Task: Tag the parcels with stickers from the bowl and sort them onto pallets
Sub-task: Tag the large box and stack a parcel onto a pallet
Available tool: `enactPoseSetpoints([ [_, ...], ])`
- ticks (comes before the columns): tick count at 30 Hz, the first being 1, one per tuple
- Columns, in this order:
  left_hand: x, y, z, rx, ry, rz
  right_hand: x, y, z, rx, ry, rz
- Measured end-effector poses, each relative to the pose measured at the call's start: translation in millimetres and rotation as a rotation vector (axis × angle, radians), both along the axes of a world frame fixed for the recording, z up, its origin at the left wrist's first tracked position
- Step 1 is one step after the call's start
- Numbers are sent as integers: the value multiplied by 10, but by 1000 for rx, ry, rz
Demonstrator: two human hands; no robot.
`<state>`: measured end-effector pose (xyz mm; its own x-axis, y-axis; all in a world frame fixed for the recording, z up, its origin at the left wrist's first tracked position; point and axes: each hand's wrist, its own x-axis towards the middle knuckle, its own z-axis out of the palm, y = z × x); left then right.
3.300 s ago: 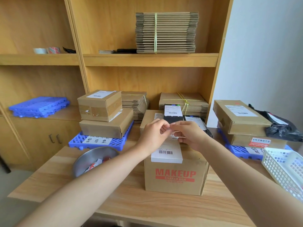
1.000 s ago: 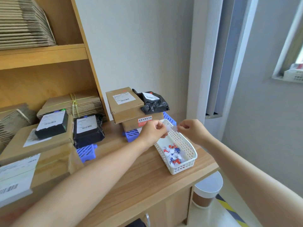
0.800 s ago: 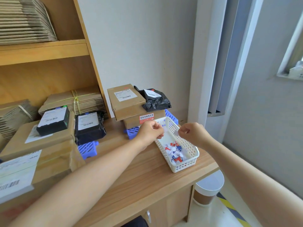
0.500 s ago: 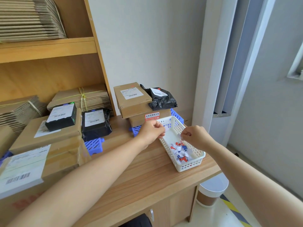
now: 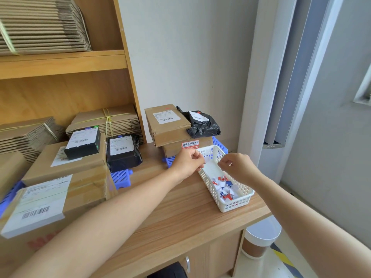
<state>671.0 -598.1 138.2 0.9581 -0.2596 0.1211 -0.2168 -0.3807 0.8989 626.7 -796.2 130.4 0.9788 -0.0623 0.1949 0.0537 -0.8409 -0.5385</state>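
Roughly midway, I'd judge. Along the wooden desk, the big carton at near left sits directly on the desk, with a flatter box and a small black box behind it, so sorting is left to do. The far blue pallet already carries two stacked cartons and a black bag parcel; the lower carton shows a red sticker. Another pallet holds a black wrapped parcel. The white basket holds torn red, white and blue scraps, probably peeled backings. Above it, the left hand and right hand both have curled, pinching fingertips; whether either grips a sticker or backing I cannot tell. The sticker bowl is out of view.
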Motion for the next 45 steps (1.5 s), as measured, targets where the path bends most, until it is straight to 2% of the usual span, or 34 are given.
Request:
enactPoseSetpoints([
  [4,-42,116,137,143,-243,35,-42,247,277,419,117,38],
  [7,-112,285,324,225,-504,56,-29,436,459,740,285,91],
  [9,-169,464,442,279,-695,38,4,570,558,884,347,144],
  [14,-241,1058,620,444,-1076,66,130,1059,758,966,402,287],
  [18,-306,1562,668,514,-1178,118,187,1536,891,964,403,388],
  [22,-434,2148,722,584,-1172,138,254,2086,970,920,431,487],
  [28,-527,3114,699,684,-1006,305,402,2913,929,764,419,495],
  [33,-504,3707,632,700,-658,429,452,3491,863,584,378,440],
  [38,-470,3845,433,802,-381,465,606,3784,687,375,317,385],
  [45,-470,3854,194,852,-358,520,612,3843,612,259,422,413],
])
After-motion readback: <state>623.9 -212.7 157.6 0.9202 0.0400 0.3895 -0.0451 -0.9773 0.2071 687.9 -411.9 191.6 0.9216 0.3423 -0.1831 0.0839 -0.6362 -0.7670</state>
